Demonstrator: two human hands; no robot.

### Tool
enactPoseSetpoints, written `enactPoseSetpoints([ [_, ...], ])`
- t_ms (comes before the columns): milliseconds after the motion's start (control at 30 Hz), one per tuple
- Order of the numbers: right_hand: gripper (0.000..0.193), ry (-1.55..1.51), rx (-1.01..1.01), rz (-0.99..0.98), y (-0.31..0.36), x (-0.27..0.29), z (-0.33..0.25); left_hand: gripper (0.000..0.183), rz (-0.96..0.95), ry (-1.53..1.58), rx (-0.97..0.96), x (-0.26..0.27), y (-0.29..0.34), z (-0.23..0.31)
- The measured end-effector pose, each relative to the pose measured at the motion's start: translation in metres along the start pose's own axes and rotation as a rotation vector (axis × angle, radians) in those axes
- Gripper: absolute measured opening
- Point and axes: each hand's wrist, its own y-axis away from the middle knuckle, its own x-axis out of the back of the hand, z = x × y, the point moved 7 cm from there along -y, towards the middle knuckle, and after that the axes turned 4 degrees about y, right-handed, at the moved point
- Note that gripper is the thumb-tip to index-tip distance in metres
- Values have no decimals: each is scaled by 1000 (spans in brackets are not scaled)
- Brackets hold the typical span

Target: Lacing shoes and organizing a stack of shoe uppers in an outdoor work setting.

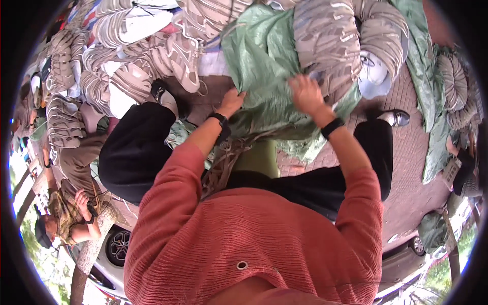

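A crinkled green woven plastic sheet (267, 48) spreads in front of me, its near part hanging down between my knees. My left hand (231, 103) is closed at the sheet's left edge, pinching it between thumb and fingers. Over the sheet's right side is my right hand (306, 95), its fingertips smeared by motion, so whether they grip anything is unclear. Just beyond it stands a thick bundle of beige shoe uppers (325, 43), nested in a curved row. A second such bundle (381, 30) adjoins it on the right.
More bundles of beige shoe uppers (134, 76) are heaped at the far left. Another green sheet (419, 66) lies along the right. Below me is a green seat (259, 158) on brick paving (401, 152). A person in a cap (66, 223) sits at left, near a parked car (118, 246).
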Motion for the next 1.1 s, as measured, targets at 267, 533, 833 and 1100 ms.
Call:
enactPoseSetpoints([
  [267,66,83,265,-541,58,-80,-49,33,95,-543,262,106,7,-94],
  [533,34,-467,-27,418,-180,135,59,72,157,-190,108,213,-29,86],
  [833,84,-290,-144,316,-371,162,80,123,557,25,147,212,-107,71],
  [1100,55,-85,-154,-80,-385,133,56,101,523,303,-18,214,-115,72],
])
